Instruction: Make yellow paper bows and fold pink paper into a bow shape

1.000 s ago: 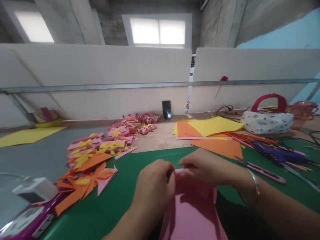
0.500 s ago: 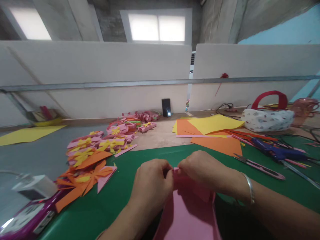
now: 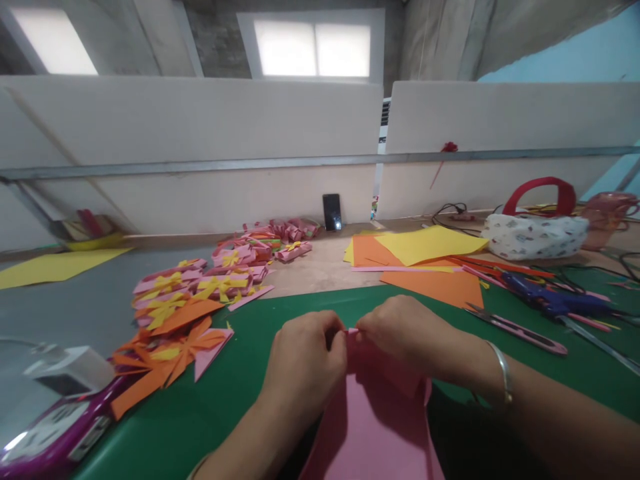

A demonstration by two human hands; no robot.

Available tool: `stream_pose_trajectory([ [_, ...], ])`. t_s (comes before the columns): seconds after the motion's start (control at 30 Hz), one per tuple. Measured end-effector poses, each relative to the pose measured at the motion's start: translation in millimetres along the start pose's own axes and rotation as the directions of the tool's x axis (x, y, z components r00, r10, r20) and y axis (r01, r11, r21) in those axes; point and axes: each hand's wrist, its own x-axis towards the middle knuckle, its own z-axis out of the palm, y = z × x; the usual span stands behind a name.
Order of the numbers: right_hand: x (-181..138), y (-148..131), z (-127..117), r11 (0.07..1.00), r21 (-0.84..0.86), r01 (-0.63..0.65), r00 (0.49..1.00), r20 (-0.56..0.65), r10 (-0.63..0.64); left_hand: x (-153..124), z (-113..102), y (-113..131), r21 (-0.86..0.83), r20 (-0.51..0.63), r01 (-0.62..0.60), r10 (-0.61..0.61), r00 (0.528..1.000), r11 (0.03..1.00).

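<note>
both hands met at the far edge of a pink sheet of craft paper (image 3: 373, 420) that lay on the green cutting mat (image 3: 220, 407), near the mat's front edge. the left hand (image 3: 305, 363) was closed on that far edge, fingers curled over it, and the right hand (image 3: 405, 333), with a silver bangle (image 3: 503, 380) at its wrist, pinched the same edge just beside it, the fingertips of the two hands touching. left of the mat's near corner sat a heap of finished orange, pink and yellow paper bows (image 3: 190, 313), some spilling onto the mat itself. beyond the mat's far edge lay a loose stack of orange and yellow paper sheets (image 3: 420, 257). on the mat's right side rested a pair of pink-handled snips (image 3: 515, 327) and, farther right, a blue glue gun (image 3: 555, 300). well behind the mat, a dark phone (image 3: 331, 212) leaned upright against the partition wall, and a white patterned bag with a red handle (image 3: 535, 230) stood off to the right.
</note>
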Motion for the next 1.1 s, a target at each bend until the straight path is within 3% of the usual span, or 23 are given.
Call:
stream_pose_trajectory([
  [0.13,2.1,0.8,-3.2,0.999,-0.012,-0.04,0.999,0.027,0.04,1.6,0.7,-0.6,0.036,-0.034,-0.024,0.025,0.999,0.999],
  [0.33,3.8,-5.5,-17.6,0.962,0.229,-0.148,0.985,0.119,0.123,-1.5,6.1,1.7,0.036,-0.052,-0.067,0.069,0.996,0.997],
  [0.53,5.0,-6.4,-14.0,0.932,0.307,-0.192,0.979,0.122,0.162,-5.4,4.2,3.4,0.008,-0.083,-0.075,0.075,0.994,0.997],
  [0.8,5.7,-7.7,-9.0,0.934,0.283,-0.22,0.973,0.129,0.19,-3.7,2.8,6.0,0.062,-0.043,-0.043,0.045,0.998,0.997],
  [0.97,4.6,-4.3,-3.5,0.937,0.327,-0.125,0.991,0.082,0.103,-4.5,2.4,1.6,0.123,0.042,-0.114,0.11,0.993,0.986],
  [1.1,-1.1,0.7,-8.4,0.966,0.116,-0.232,0.971,0.093,0.222,-2.5,0.8,-2.2,0.146,0.03,-0.08,0.077,0.997,0.986],
])
